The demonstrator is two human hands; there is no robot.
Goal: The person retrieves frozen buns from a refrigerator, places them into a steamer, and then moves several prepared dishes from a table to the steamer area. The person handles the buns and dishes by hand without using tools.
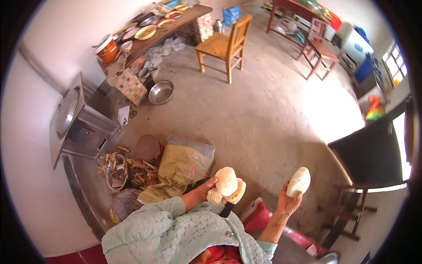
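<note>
My left hand [203, 193] is closed around a cluster of pale steamed buns in front of my body. A smooth rounded bun [226, 181] sits on top, a folded-looking bun [237, 192] shows on its right side, and a small wrinkled piece [214, 196] hangs below. Off to the right, my right hand [288, 203] grips one white oblong bun [299, 182], held upright and apart from the others. Most of the left fingers are hidden behind the buns.
A metal stove [83, 123] stands at left, near a bowl of wood scraps [117, 172] and a yellow sack [184, 163]. A steel basin [161, 92] and a wooden chair [226, 48] are on the floor ahead. Dishes [145, 32] fill a bench; a dark panel [373, 152] stands right.
</note>
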